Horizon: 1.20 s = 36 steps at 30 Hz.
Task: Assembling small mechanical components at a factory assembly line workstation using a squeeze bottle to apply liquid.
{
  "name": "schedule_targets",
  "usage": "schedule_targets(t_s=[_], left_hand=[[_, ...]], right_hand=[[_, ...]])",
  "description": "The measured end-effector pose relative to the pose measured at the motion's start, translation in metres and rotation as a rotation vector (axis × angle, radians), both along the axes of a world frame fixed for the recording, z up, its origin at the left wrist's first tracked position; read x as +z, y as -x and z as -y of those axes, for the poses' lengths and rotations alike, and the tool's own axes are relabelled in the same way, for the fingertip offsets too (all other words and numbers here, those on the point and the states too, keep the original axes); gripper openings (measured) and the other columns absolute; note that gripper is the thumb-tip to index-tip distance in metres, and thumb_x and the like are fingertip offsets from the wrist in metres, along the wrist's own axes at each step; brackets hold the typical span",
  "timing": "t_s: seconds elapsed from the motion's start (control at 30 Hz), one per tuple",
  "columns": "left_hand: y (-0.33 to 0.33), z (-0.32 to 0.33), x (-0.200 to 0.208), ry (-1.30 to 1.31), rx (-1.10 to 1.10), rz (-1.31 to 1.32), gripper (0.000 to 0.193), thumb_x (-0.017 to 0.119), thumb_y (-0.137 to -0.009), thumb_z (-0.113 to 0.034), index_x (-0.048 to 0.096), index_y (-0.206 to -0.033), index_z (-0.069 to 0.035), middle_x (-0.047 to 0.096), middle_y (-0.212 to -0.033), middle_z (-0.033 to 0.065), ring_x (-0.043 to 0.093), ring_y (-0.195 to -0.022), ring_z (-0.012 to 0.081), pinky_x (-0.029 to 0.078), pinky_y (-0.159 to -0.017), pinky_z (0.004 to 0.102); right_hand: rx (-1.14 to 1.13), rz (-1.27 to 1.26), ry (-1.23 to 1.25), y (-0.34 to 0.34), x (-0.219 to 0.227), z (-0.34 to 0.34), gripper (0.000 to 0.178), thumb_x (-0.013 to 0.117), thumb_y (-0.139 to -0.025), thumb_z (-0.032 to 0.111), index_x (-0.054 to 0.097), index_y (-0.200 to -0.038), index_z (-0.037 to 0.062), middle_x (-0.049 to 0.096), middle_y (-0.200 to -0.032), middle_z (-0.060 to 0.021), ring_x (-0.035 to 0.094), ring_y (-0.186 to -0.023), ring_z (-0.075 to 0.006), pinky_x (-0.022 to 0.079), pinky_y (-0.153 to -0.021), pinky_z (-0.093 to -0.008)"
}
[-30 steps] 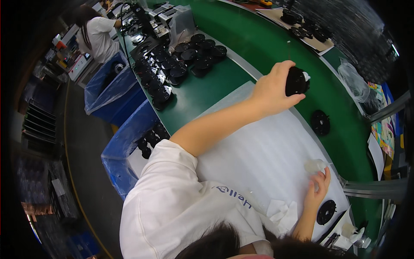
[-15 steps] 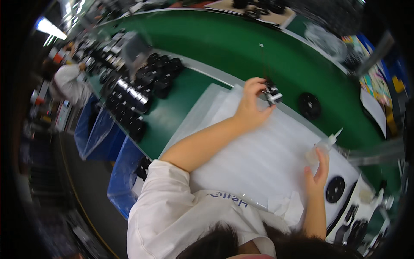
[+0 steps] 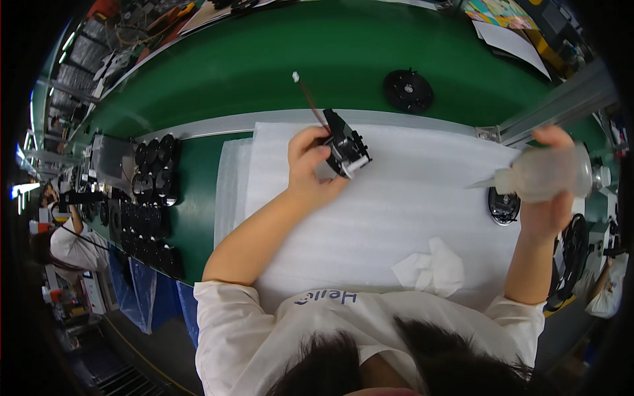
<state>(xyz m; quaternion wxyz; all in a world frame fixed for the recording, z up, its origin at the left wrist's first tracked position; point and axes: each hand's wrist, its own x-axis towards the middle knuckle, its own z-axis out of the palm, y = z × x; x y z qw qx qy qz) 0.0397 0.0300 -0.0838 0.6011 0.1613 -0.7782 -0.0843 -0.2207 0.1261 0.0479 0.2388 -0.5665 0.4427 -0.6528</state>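
Note:
My left hand (image 3: pixel 309 168) grips a small black mechanical assembly (image 3: pixel 345 146) with a white part along its lower edge. From it a thin cable (image 3: pixel 310 100) with a white plug rises over the green belt. At the right, my right hand (image 3: pixel 548 204) is wrapped round a translucent squeeze bottle (image 3: pixel 538 173), lying sideways with its pointed nozzle to the left. Below the nozzle, a round black part (image 3: pixel 503 206) rests on the white foam sheet (image 3: pixel 396 211). A crumpled white tissue (image 3: pixel 432 267) lies on the sheet near my body.
Beyond a metal rail, a black disc-shaped part (image 3: pixel 408 90) sits on the green belt (image 3: pixel 264 86). Rows of black parts (image 3: pixel 148 221) stand on the bench to the left. Blue-lined bins (image 3: pixel 148 297) are below them. A metal post (image 3: pixel 555 105) rises at the right; another person (image 3: pixel 76 244) works far left.
My view has swung, shifting the whole scene. The squeeze bottle is now up off the sheet in my right hand, tipped sideways with its nozzle leftward. My left hand still holds the black assembly.

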Motion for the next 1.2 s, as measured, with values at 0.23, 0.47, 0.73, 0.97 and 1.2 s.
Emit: schedule_targets(t_s=[0.23, 0.47, 0.73, 0.97, 1.2], left_hand=[[-0.018, -0.021, -0.006, -0.413, -0.566, 0.034, 0.041, 0.055, -0.073, -0.008, 0.041, -0.111, 0.0, 0.042, -0.114, 0.0266, 0.052, -0.089, 0.0344, 0.044, -0.077, 0.0374], [-0.003, -0.028, 0.012, -0.042, -0.473, 0.15, 0.042, 0.059, -0.068, -0.006, 0.039, -0.105, -0.013, 0.04, -0.098, 0.019, 0.048, -0.08, 0.0369, 0.05, -0.055, 0.0385], [-0.003, -0.032, 0.02, 0.032, -0.505, 0.229, 0.042, 0.062, -0.067, -0.01, 0.041, -0.103, -0.015, 0.041, -0.1, 0.0181, 0.048, -0.087, 0.038, 0.051, -0.062, 0.0408], [0.002, -0.029, 0.016, 0.26, -0.371, 0.193, 0.043, 0.061, -0.068, -0.009, 0.04, -0.105, -0.016, 0.042, -0.1, 0.0177, 0.048, -0.088, 0.0388, 0.052, -0.064, 0.041], [0.005, -0.03, 0.014, 0.289, -0.31, 0.183, 0.044, 0.061, -0.068, -0.007, 0.04, -0.105, -0.017, 0.043, -0.102, 0.0159, 0.05, -0.089, 0.0382, 0.052, -0.067, 0.0398]], right_hand=[[0.358, 0.063, -0.265, -0.037, -0.009, 0.023, 0.071, 0.059, -0.067, 0.057, 0.037, -0.102, -0.0012, 0.05, -0.071, -0.0081, 0.046, -0.049, -0.008, 0.041, -0.044, -0.0212], [0.505, 0.027, 0.29, -0.048, -0.043, 0.011, 0.066, 0.081, -0.055, 0.025, 0.04, -0.1, -0.0004, 0.052, -0.076, -0.0139, 0.048, -0.058, -0.0145, 0.038, -0.048, -0.0235], [0.628, -0.342, 0.259, -0.041, -0.032, 0.005, 0.06, 0.073, -0.064, 0.036, 0.036, -0.105, 0.0123, 0.049, -0.085, -0.0149, 0.043, -0.061, -0.0186, 0.034, -0.05, -0.0295], [0.511, -0.432, 0.207, -0.047, -0.034, 0.0, 0.052, 0.067, -0.068, 0.039, 0.037, -0.102, 0.0144, 0.049, -0.085, -0.0127, 0.043, -0.059, -0.0193, 0.034, -0.051, -0.0298], [0.446, -0.464, 0.185, -0.053, -0.034, -0.002, 0.049, 0.065, -0.069, 0.039, 0.037, -0.101, 0.0147, 0.049, -0.084, -0.0113, 0.042, -0.061, -0.02, 0.033, -0.051, -0.0307]])
